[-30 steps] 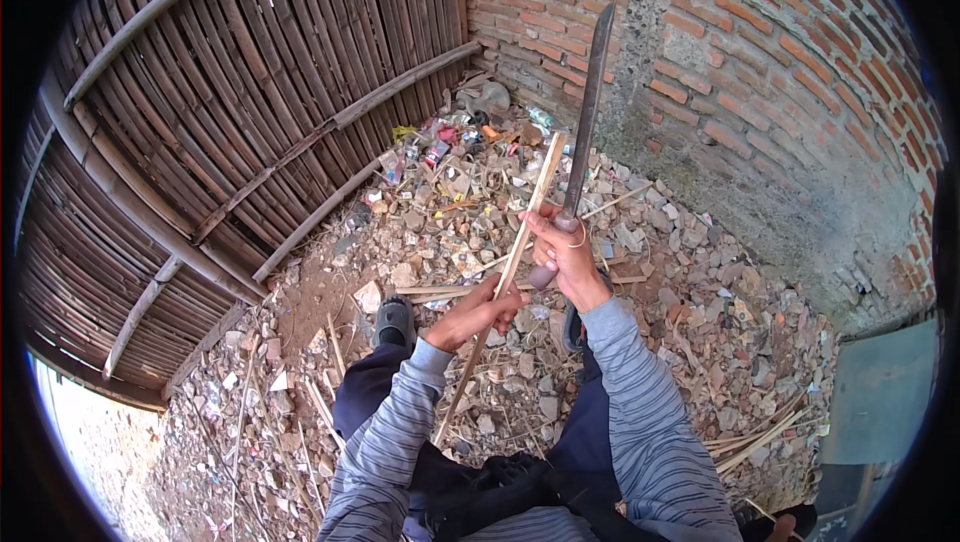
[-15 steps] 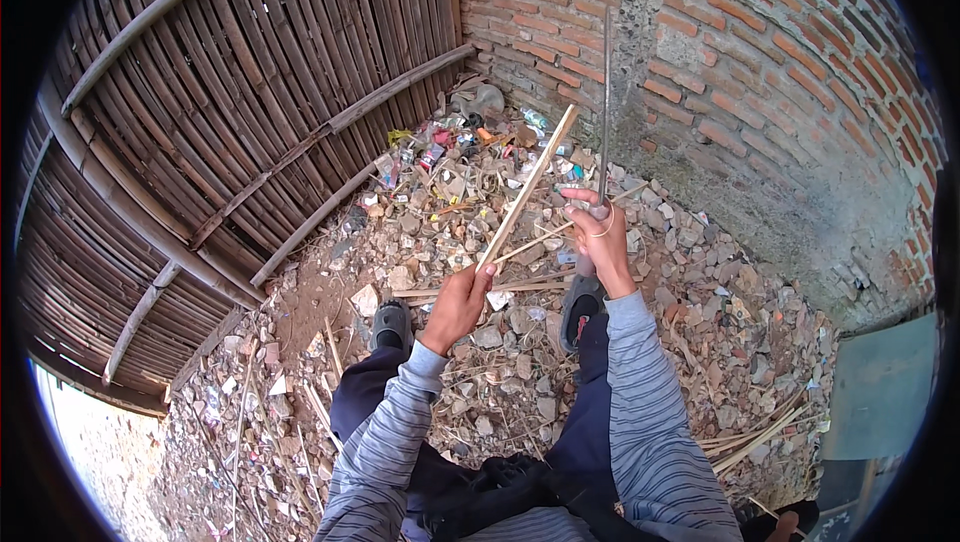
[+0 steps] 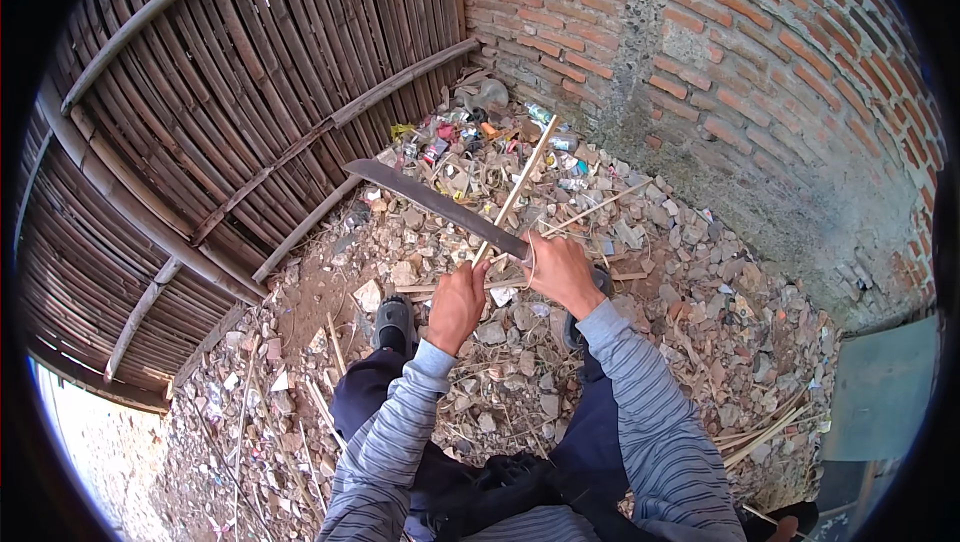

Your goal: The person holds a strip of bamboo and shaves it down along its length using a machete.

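Observation:
My left hand (image 3: pixel 457 306) is closed round the lower end of a pale split bamboo strip (image 3: pixel 530 174), which slants up and away to the right. In my right hand (image 3: pixel 566 274) is a machete (image 3: pixel 430 200), its handle mostly hidden by the fingers. The long dark blade points to the far left and crosses the strip just above my left hand. From this view I cannot tell how deeply, if at all, the edge sits in the bamboo. A thin loop, like a rubber band, hangs at my right fingers.
Rubble and stones (image 3: pixel 520 342) cover the ground round my shoes, with a thin stick (image 3: pixel 598 206) and more bamboo strips (image 3: pixel 765 434) lying on it. A bamboo-slat wall (image 3: pixel 230 92) stands left, a brick wall (image 3: pixel 700 72) right. Litter (image 3: pixel 450 132) fills the far corner.
The machete has swung from upright on the right to lying leftward across the strip. My right hand has moved left and nearer my left hand, which still holds the strip.

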A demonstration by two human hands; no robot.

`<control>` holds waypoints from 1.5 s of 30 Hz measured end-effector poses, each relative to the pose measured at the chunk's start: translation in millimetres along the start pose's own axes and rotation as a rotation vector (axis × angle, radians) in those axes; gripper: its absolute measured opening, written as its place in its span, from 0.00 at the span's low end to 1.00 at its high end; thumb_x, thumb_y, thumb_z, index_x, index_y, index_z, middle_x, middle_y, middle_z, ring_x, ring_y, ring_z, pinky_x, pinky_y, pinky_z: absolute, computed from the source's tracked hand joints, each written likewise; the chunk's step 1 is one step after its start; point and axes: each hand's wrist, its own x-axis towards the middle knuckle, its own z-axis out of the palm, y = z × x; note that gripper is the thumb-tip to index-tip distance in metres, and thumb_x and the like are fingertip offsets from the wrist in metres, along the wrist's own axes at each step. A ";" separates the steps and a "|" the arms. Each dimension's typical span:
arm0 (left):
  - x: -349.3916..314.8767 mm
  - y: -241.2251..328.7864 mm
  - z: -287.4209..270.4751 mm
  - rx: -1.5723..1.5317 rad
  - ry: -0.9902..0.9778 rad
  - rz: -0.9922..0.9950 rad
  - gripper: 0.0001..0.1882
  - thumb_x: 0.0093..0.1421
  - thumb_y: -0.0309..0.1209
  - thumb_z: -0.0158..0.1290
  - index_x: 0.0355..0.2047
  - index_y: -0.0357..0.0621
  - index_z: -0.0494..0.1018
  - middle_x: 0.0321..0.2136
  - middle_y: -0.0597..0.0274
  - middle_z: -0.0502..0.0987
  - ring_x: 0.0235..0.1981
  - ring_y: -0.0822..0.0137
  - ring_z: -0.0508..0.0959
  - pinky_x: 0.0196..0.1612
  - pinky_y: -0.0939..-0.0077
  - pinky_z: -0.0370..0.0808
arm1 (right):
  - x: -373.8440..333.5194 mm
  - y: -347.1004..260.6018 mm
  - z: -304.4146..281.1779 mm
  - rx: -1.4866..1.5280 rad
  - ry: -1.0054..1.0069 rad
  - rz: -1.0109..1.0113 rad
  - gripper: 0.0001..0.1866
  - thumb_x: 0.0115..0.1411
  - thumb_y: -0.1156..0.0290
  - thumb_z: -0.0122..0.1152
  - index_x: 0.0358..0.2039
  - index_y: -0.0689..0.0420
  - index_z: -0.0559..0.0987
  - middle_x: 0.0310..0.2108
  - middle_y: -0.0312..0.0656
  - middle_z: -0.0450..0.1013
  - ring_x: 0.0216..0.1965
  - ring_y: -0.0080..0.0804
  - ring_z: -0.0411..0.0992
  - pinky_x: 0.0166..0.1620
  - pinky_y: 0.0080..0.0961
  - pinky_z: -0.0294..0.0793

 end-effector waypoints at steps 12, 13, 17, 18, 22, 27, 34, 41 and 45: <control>-4.6 5.6 1.3 0.069 0.046 -0.023 0.20 0.76 0.41 0.48 0.33 0.36 0.76 0.21 0.33 0.78 0.26 0.33 0.81 0.29 0.41 0.77 | 16.3 5.6 2.4 -0.020 -0.051 0.024 0.17 0.43 0.67 0.71 0.36 0.57 0.84 0.25 0.56 0.80 0.30 0.61 0.81 0.38 0.54 0.81; -3.4 6.1 1.0 0.067 0.048 -0.024 0.20 0.76 0.41 0.48 0.33 0.36 0.76 0.21 0.33 0.78 0.26 0.33 0.81 0.29 0.41 0.77 | 17.2 3.7 -0.3 -0.032 -0.049 0.039 0.18 0.42 0.67 0.71 0.36 0.57 0.84 0.25 0.56 0.80 0.30 0.60 0.81 0.38 0.54 0.81; -3.2 4.4 -0.3 0.076 0.028 -0.047 0.21 0.76 0.42 0.48 0.32 0.36 0.75 0.21 0.33 0.78 0.26 0.33 0.81 0.27 0.41 0.77 | 21.9 -2.1 -8.3 -0.131 -0.037 0.070 0.20 0.41 0.68 0.72 0.37 0.57 0.83 0.25 0.56 0.80 0.32 0.59 0.82 0.38 0.54 0.81; -3.1 3.7 -0.1 0.074 0.031 -0.038 0.21 0.76 0.42 0.48 0.32 0.36 0.75 0.21 0.33 0.78 0.26 0.33 0.81 0.27 0.41 0.77 | 23.2 1.0 -8.3 -0.133 -0.037 0.066 0.20 0.41 0.68 0.72 0.37 0.57 0.83 0.25 0.56 0.80 0.32 0.59 0.82 0.38 0.54 0.81; -2.9 3.1 -2.1 0.031 0.023 -0.040 0.22 0.76 0.43 0.48 0.32 0.36 0.76 0.20 0.33 0.78 0.25 0.32 0.81 0.27 0.41 0.77 | 28.2 7.6 -8.2 -0.167 -0.044 0.091 0.21 0.41 0.69 0.73 0.40 0.56 0.83 0.27 0.56 0.81 0.34 0.60 0.82 0.40 0.55 0.80; -13.3 5.9 -6.1 0.051 0.009 -0.053 0.22 0.76 0.43 0.48 0.32 0.37 0.75 0.21 0.34 0.78 0.25 0.33 0.81 0.27 0.41 0.77 | 32.4 53.2 -26.5 -0.117 0.125 0.240 0.21 0.47 0.67 0.74 0.44 0.54 0.85 0.30 0.55 0.82 0.37 0.58 0.82 0.42 0.53 0.80; -14.2 -0.5 0.4 0.079 -0.051 -0.038 0.22 0.76 0.42 0.48 0.32 0.36 0.75 0.22 0.35 0.79 0.26 0.33 0.81 0.28 0.41 0.77 | 23.4 74.5 -34.7 -0.099 0.263 0.412 0.18 0.55 0.64 0.71 0.46 0.55 0.86 0.32 0.55 0.83 0.35 0.57 0.82 0.41 0.51 0.81; -8.9 7.6 1.1 0.083 -0.040 -0.036 0.21 0.76 0.43 0.47 0.34 0.37 0.75 0.21 0.35 0.79 0.26 0.34 0.81 0.30 0.42 0.77 | 13.3 26.4 -13.4 -0.110 0.065 0.092 0.19 0.49 0.62 0.73 0.41 0.56 0.85 0.26 0.53 0.81 0.32 0.54 0.83 0.39 0.50 0.81; -10.3 16.9 -0.1 0.160 -0.013 -0.049 0.21 0.77 0.43 0.46 0.36 0.37 0.75 0.22 0.35 0.79 0.26 0.34 0.81 0.30 0.41 0.78 | 10.1 22.4 -8.5 -0.135 -0.016 -0.029 0.17 0.44 0.63 0.75 0.35 0.54 0.86 0.24 0.51 0.81 0.30 0.52 0.83 0.35 0.50 0.80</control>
